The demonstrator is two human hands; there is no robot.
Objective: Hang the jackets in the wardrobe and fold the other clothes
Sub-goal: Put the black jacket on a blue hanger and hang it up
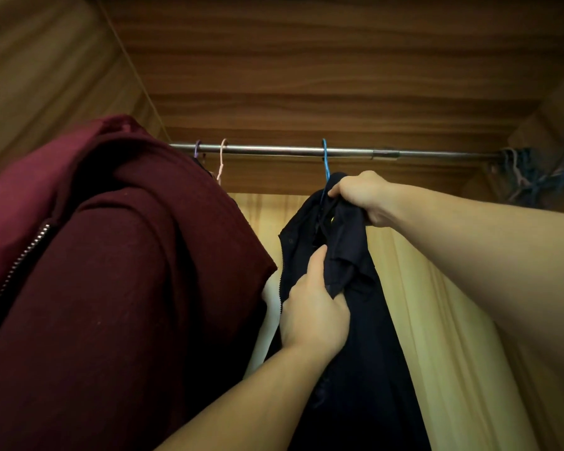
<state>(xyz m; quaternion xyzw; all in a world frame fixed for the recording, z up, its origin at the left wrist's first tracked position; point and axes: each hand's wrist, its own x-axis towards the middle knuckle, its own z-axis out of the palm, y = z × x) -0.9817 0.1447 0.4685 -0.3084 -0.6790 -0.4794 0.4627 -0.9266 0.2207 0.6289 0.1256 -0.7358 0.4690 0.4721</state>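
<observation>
While the navy jacket (349,288) hangs from the blue hanger (324,164), both hands are closed on its fabric. The hanger's hook is already over the steel rail (274,149), directly above the right hand (360,198). The right hand pinches the collar area at the neck of the hanger. Below it and slightly to its left, the left hand (313,307) grips a bunched fold near the zipper edge of the front panel.

Step in hand, as judged: hanging stage, final adjustment of 1 jacket on the rail. The garment appears unevenly seated, with cloth gathered between the 2 hands.

To the left of the left hand, a maroon zip jacket (111,271) already hangs and presses close to the navy one. A pale garment (266,336) shows in the gap between them. Further left along the rail, above the maroon jacket, sit 1 purple hook (197,150) and 1 pink hook (222,157). Far to the right of the right hand, a tangle of spare hangers (534,177) is visible at the rail end.

Next move, as judged:
1. Pull the bunched front panel downward to flatten it.
2. Centre the collar on the hanger.
3. Release both hands once the jacket hangs straight.

Whether clothes remain to be folded cannot be told from this view.
</observation>
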